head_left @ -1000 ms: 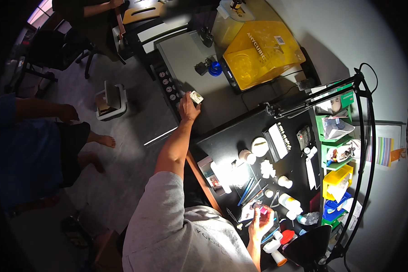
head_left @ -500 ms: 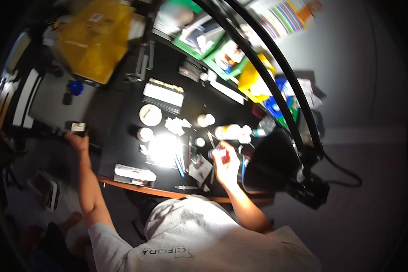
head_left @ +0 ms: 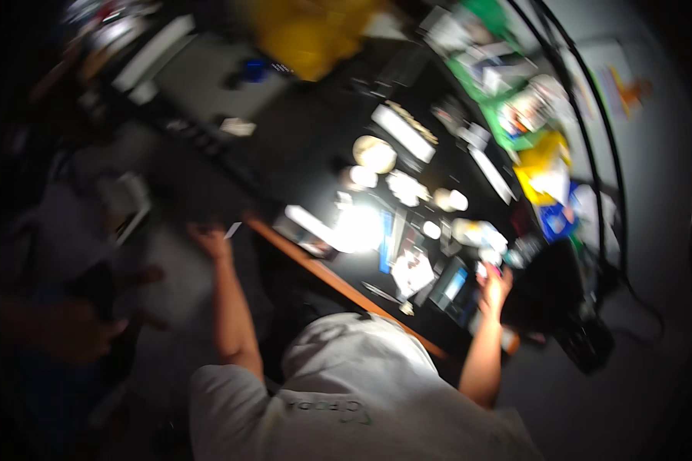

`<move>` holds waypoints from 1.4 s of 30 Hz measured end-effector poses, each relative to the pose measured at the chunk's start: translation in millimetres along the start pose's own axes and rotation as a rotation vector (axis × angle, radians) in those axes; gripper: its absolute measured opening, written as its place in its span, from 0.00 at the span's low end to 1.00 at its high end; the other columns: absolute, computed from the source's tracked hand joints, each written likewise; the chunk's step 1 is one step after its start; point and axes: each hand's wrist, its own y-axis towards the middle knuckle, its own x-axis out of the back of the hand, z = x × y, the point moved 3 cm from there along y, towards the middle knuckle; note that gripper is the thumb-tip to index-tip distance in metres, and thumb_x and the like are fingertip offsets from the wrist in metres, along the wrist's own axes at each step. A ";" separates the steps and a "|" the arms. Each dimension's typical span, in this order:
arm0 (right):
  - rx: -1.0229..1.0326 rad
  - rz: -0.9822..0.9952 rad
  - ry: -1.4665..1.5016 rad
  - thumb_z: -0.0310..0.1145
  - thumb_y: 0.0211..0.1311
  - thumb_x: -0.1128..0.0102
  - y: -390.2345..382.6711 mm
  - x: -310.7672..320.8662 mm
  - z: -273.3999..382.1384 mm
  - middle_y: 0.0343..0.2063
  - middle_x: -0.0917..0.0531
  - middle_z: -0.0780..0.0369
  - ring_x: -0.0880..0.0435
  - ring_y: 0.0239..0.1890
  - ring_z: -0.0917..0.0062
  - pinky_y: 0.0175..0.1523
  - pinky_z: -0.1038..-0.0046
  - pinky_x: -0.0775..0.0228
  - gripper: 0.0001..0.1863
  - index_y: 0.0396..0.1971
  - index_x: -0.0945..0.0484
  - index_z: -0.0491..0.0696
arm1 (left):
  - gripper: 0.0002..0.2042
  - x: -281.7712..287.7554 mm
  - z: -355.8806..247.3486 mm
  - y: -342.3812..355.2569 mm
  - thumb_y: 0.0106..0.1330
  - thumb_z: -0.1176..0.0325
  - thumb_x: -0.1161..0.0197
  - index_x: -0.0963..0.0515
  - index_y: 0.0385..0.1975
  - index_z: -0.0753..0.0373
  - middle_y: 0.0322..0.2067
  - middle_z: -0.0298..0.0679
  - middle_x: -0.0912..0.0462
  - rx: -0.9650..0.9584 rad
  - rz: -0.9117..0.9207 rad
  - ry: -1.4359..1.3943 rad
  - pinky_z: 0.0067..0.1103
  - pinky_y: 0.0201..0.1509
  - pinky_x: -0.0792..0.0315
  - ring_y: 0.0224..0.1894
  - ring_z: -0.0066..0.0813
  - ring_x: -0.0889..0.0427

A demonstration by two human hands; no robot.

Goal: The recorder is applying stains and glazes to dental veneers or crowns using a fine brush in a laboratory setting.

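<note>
Two bare arms reaching out over a dark, blurred desk (head_left: 315,154). Left hand (head_left: 210,240) out beyond the desk's wooden front edge, fingers pinching a small white card (head_left: 233,229). Right hand (head_left: 495,286) raised over the cluttered right end, near a small lit screen (head_left: 451,283); grip too smeared to tell. White round containers (head_left: 374,154) farther back. Yellow bag (head_left: 315,31) at top.

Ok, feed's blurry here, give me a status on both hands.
Left hand off the desk edge, pinching a small white piece. Right hand raised over desk, small item, unclear. Nothing between.
</note>
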 end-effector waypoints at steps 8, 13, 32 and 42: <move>-0.086 0.145 0.156 0.30 0.65 0.32 78.9 51.1 -71.5 0.31 0.19 0.65 0.25 0.22 0.84 0.29 0.82 0.30 0.40 0.72 0.43 0.51 | 0.30 9.4 -20.6 -60.5 0.63 0.60 0.26 0.28 0.63 0.64 0.53 0.49 0.20 0.115 0.101 0.100 0.30 0.56 0.23 0.50 0.38 0.18; 0.200 0.060 0.055 0.30 0.67 0.33 -21.7 -19.5 1.0 0.34 0.17 0.65 0.20 0.30 0.84 0.35 0.81 0.26 0.23 0.60 0.29 0.46 | 0.16 -16.4 -78.4 -48.6 0.66 0.70 0.32 0.20 0.53 0.65 0.41 0.40 0.14 0.074 0.238 0.081 0.25 0.48 0.23 0.41 0.27 0.16; 0.313 0.611 0.310 0.18 0.58 0.28 -135.2 -64.1 25.8 0.53 0.16 0.53 0.15 0.51 0.77 0.53 0.78 0.21 0.27 0.57 0.26 0.41 | 0.14 40.4 -171.6 -155.4 0.69 0.77 0.35 0.21 0.53 0.66 0.41 0.37 0.21 -0.015 0.208 -0.343 0.17 0.44 0.24 0.37 0.23 0.20; 0.284 0.651 0.355 0.19 0.58 0.27 -141.8 -71.1 31.7 0.46 0.13 0.53 0.14 0.43 0.78 0.46 0.80 0.21 0.21 0.51 0.23 0.40 | 0.13 48.9 -198.6 -182.0 0.69 0.78 0.35 0.22 0.53 0.67 0.36 0.31 0.23 -0.100 0.216 -0.385 0.14 0.41 0.25 0.31 0.13 0.29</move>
